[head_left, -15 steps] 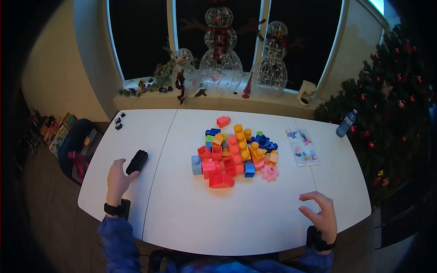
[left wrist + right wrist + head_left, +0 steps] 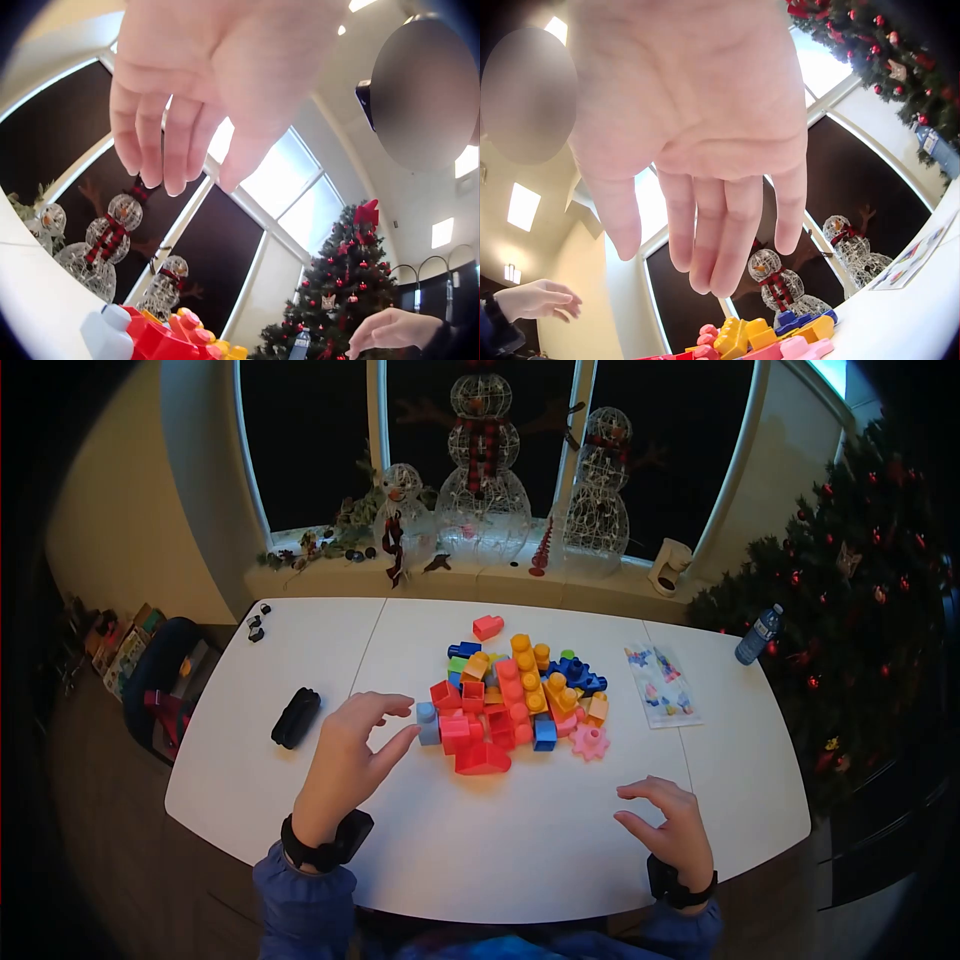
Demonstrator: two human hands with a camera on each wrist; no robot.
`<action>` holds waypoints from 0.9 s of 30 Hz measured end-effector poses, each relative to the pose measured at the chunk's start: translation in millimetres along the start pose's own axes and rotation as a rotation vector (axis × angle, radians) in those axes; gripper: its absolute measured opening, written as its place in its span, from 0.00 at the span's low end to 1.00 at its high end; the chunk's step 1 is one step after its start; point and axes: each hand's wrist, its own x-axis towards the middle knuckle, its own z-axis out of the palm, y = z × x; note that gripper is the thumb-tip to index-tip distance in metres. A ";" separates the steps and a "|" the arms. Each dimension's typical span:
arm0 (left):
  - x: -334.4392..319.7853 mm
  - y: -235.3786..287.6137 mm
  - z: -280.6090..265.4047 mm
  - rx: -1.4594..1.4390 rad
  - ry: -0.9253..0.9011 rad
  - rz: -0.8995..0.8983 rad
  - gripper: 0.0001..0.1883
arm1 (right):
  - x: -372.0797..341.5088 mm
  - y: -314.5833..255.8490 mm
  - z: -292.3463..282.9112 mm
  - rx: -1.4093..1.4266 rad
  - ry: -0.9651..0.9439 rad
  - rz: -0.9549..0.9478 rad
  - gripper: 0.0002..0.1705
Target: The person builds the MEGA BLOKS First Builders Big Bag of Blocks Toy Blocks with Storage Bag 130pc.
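Observation:
Toy blocks lie heaped mid-table: red blocks (image 2: 483, 757), yellow blocks (image 2: 535, 685), dark blue blocks (image 2: 578, 675) and a pink gear-shaped piece (image 2: 590, 741). My left hand (image 2: 350, 760) is at the heap's left side, thumb and fingers parted around empty space, fingertips close to a light blue block (image 2: 428, 723); whether they touch it I cannot tell. In the left wrist view the left hand (image 2: 202, 82) holds nothing, and the light blue block (image 2: 109, 331) is below it. My right hand (image 2: 672, 830), relaxed and empty, hovers over the table right of the heap.
A black case (image 2: 296, 718) lies on the left of the white table (image 2: 450, 860). Small dark pieces (image 2: 256, 628) are at the back left corner. A printed sheet (image 2: 664, 685) and a water bottle (image 2: 759, 634) are on the right; snowman figures (image 2: 484, 480) stand behind.
My left hand has moved right, from beside the black case to the light blue block. My right hand has shifted a little to the left, still empty.

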 end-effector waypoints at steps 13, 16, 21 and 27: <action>87.4 -60.0 112.3 0.289 -0.496 0.130 0.16 | -9.2 -0.2 0.4 0.008 -0.015 0.035 0.14; 90.9 -66.1 115.5 0.276 -0.523 0.179 0.18 | -9.2 0.6 1.3 0.002 -0.021 0.035 0.14; 89.1 -42.6 84.3 0.091 -0.406 0.128 0.23 | -8.4 1.7 1.9 -0.004 -0.035 0.031 0.15; 38.8 14.3 33.5 -0.142 -0.253 0.026 0.23 | 9.5 -12.9 5.0 -0.006 -0.088 -0.024 0.18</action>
